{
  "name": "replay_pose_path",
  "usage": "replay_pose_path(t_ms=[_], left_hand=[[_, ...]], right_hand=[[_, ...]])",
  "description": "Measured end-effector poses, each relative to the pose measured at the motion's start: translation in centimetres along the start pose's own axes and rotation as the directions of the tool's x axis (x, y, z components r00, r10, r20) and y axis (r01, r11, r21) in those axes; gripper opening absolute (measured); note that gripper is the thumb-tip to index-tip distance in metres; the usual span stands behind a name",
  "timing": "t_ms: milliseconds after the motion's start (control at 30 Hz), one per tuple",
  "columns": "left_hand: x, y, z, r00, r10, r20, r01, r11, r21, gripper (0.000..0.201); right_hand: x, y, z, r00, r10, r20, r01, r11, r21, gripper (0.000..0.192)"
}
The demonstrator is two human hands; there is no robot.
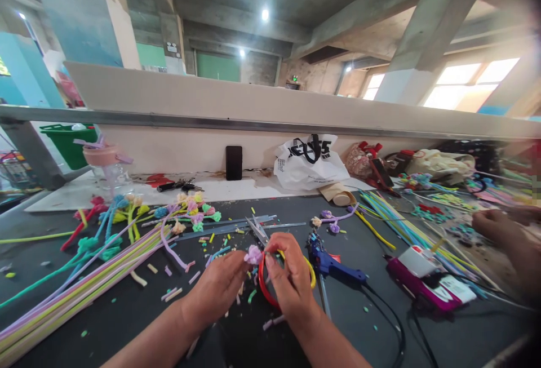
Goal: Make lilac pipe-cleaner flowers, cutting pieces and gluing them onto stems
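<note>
1. My left hand (226, 278) pinches the lilac flower (253, 255) at the lower centre, probably by its underside to spare the petals.
2. My right hand (289, 272) curls around the scissors (260, 234), likely keeping them handy; whether its fingertips touch the flower, I cannot tell.
3. The glue gun (338, 266) lies right of centre on the bench (355, 314), seemingly within reach.

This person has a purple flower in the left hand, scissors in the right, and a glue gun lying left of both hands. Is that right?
Not quite: the head view shows the glue gun lying to the right, not the left. The purple flower is in the left hand and the scissors in the right hand, as you said.
</note>
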State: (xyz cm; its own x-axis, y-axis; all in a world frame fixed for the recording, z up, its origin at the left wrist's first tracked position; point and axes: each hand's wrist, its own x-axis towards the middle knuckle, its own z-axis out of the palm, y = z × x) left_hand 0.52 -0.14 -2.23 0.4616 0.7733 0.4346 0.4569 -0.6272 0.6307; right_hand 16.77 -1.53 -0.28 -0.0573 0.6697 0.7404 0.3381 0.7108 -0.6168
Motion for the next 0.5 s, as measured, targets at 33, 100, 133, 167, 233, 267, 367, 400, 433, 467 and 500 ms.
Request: replay_pose_path(t_ms=[33,100,133,167,233,267,367,400,433,467,500], left_hand=[[0.1,0.0,-0.1,0.999,-0.018,0.028,0.020,0.998,-0.066,0.031],[0.2,0.1,-0.4,0.993,-0.050,0.109,0.074,0.970,-0.230,0.034],[0.2,0.1,-0.5,0.986,-0.063,0.154,0.109,0.945,-0.308,0.035],[0.2,0.1,-0.7,0.977,-0.069,0.204,0.143,0.916,-0.374,0.036],[0.2,0.1,-0.9,0.954,-0.073,0.289,0.206,0.863,-0.462,0.036],[0.1,0.0,-1.0,0.941,-0.076,0.330,0.238,0.841,-0.486,0.036],[-0.1,-0.1,-1.2,0.877,-0.059,0.477,0.324,0.806,-0.496,0.033],[-0.2,0.0,-1.2,0.856,-0.045,0.516,0.335,0.808,-0.486,0.033],[-0.2,0.0,-1.2,0.837,-0.027,0.547,0.337,0.812,-0.476,0.032],[-0.2,0.1,-1.2,0.825,-0.015,0.565,0.336,0.817,-0.469,0.032],[-0.2,0.2,-1.2,0.816,-0.008,0.578,0.334,0.823,-0.459,0.032]], right_hand=[[0.1,0.1,-0.1,0.998,0.053,-0.019,-0.051,0.996,0.077,0.009],[0.2,0.5,-0.3,0.982,0.190,0.018,-0.189,0.955,0.228,0.015],[0.3,0.6,-0.4,0.965,0.254,0.066,-0.262,0.919,0.294,0.017],[0.4,0.7,-0.5,0.947,0.300,0.117,-0.322,0.881,0.348,0.020],[0.6,0.6,-0.7,0.920,0.323,0.221,-0.387,0.829,0.403,0.023],[0.7,0.5,-0.8,0.917,0.301,0.263,-0.389,0.824,0.412,0.024],[1.0,-0.1,-1.0,0.900,0.199,0.388,-0.363,0.834,0.416,0.027],[1.1,-0.3,-1.1,0.884,0.171,0.435,-0.365,0.832,0.417,0.029],[1.2,-0.5,-1.2,0.864,0.145,0.483,-0.373,0.828,0.418,0.032],[1.3,-0.6,-1.2,0.839,0.120,0.532,-0.384,0.823,0.420,0.036],[1.3,-0.7,-1.3,0.813,0.096,0.574,-0.394,0.817,0.421,0.039]])
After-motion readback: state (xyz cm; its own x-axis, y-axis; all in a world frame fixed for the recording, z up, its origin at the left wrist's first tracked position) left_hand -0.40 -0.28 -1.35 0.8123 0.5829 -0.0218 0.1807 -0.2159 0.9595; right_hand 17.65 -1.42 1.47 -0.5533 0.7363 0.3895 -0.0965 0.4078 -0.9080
